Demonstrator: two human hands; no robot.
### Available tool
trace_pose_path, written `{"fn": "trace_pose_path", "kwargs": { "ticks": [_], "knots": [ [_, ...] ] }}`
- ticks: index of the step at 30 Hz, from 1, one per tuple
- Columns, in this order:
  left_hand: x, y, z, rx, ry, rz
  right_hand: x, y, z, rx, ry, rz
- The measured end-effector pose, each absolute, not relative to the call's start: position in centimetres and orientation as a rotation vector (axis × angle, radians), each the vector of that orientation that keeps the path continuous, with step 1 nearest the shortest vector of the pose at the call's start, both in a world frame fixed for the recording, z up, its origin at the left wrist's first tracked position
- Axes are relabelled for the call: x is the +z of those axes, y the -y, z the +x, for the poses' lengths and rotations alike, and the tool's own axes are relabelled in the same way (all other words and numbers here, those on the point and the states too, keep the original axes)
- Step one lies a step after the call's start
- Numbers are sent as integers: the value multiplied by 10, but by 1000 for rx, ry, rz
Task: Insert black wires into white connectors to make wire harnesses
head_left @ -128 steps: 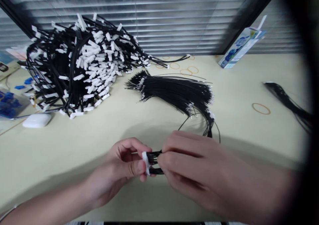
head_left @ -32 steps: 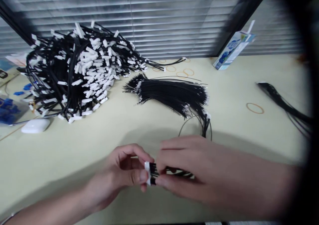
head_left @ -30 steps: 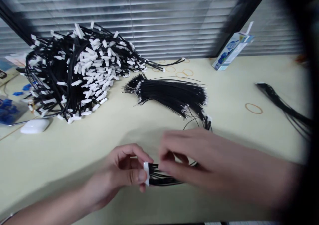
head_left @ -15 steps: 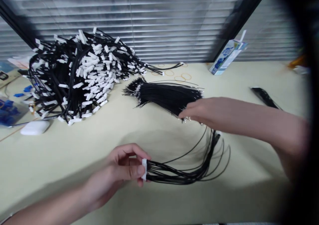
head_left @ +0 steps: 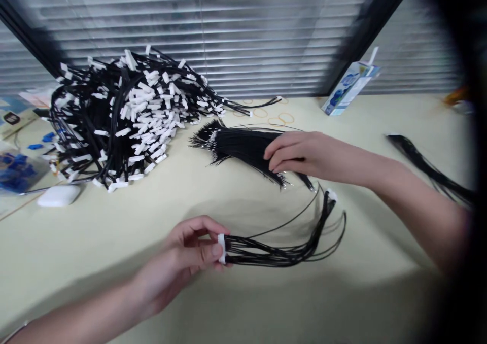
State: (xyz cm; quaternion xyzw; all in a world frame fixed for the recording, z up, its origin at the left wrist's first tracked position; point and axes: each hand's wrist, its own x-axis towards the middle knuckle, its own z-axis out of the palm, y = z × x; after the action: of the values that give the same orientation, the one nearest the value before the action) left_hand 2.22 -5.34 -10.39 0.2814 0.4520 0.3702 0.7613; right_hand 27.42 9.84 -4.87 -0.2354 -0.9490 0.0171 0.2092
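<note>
My left hand [head_left: 190, 255] pinches a white multi-pin connector [head_left: 221, 248] between thumb and fingers. From this connector a wire harness of thin black wires [head_left: 281, 256] runs right and bends upward to another white connector [head_left: 332, 195]. One wire arcs apart from the others. My right hand [head_left: 292, 156] lies over the right part of a bundle of loose black wires [head_left: 243, 143] with metal tips. Its fingers are stretched out and slightly apart, touching the bundle; the thumb is mostly hidden, and no wire shows clearly in its grasp.
A large heap of black harnesses with white connectors [head_left: 152, 115] sits at the back left. Near it are a white rounded case [head_left: 59, 196] and a bag of blue pieces [head_left: 17, 171]. Rubber bands [head_left: 286, 117], a drink carton [head_left: 348, 90] and another black wire bundle [head_left: 426, 164] lie farther right.
My right hand has moved up and left from the wires' tipped ends onto the bundle. My left hand still holds the connector, slightly higher in view. The view has shifted a little.
</note>
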Motion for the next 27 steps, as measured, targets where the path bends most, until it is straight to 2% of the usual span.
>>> {"fn": "trace_pose_path", "kwargs": {
  "ticks": [5,10,14,19,27],
  "knots": [
    [-103,55,23,855,-963,556,-31,-44,249,487,2469,-636],
    [-104,60,22,919,-884,570,-44,-6,241,329,2608,-423],
    [-104,61,21,943,-881,566,-46,-2,242,315,2728,-409],
    [-104,62,20,955,-868,577,-45,-3,240,126,2729,-357],
    [-106,60,21,958,-866,566,-49,-1,241,155,2728,-389]
  ]
}}
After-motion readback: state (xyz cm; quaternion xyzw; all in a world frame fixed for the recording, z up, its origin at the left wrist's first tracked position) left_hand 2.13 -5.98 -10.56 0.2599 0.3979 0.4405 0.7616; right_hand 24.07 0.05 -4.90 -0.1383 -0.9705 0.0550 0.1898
